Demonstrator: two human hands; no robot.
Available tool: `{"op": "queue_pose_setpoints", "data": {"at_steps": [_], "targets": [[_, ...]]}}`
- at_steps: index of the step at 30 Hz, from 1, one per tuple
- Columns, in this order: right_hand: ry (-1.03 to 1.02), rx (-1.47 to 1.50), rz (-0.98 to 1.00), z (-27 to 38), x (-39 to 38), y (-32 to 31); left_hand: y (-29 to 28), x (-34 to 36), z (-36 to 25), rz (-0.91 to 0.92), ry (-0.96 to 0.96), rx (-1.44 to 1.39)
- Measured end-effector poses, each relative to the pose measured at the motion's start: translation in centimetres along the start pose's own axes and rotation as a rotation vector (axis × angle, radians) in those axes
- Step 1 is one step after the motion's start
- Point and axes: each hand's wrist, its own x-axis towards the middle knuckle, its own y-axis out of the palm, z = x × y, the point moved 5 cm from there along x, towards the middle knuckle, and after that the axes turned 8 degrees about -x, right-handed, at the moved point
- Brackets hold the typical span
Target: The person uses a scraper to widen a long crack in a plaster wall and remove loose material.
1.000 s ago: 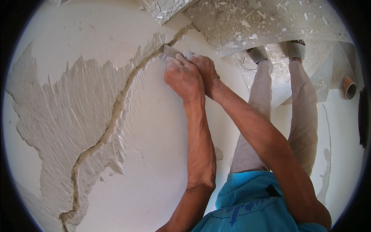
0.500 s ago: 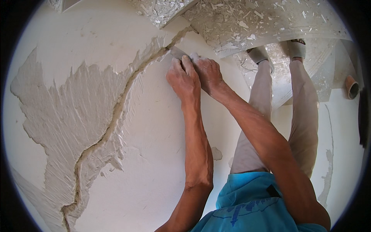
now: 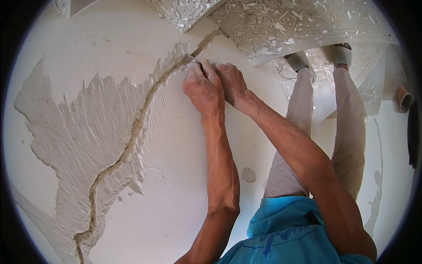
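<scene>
A long, jagged groove (image 3: 132,141) runs diagonally across the white plastered surface (image 3: 171,198), bordered by rough, scraped grey patches (image 3: 88,119). At the groove's upper part, a thin metal blade (image 3: 194,59) touches its edge, mostly hidden by fingers. My left hand (image 3: 203,88) is closed on the blade, its knuckles just below the groove. Right beside it, slightly higher, my right hand (image 3: 231,86) is also closed on the blade tool, whose handle I cannot see.
Plastic sheeting (image 3: 316,22) strewn with white chips covers the top right, where my sandalled feet (image 3: 299,61) stand. A chip-covered ledge (image 3: 180,11) juts in at the top. An orange, open-ended cylinder (image 3: 402,97) lies at the far right.
Compared with half a second ago, both hands and the blade have shifted a little left along the groove. My legs appear slightly further right in the picture.
</scene>
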Motion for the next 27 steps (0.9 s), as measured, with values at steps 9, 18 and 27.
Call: {"op": "queue_pose_setpoints", "data": {"at_steps": [9, 18, 27], "targets": [[-0.026, 0.009, -0.039, 0.0, 0.1, 0.2, 0.6, 0.1, -0.3, -0.026, 0.017, 0.068], [0.014, -0.02, -0.004, -0.1, 0.7, -0.7, 1.8, 0.9, -0.4, -0.026, -0.025, 0.078], [0.058, -0.097, 0.03, -1.0, 1.7, -1.1, 3.0, 1.9, -0.7, -0.058, -0.017, 0.114]]}}
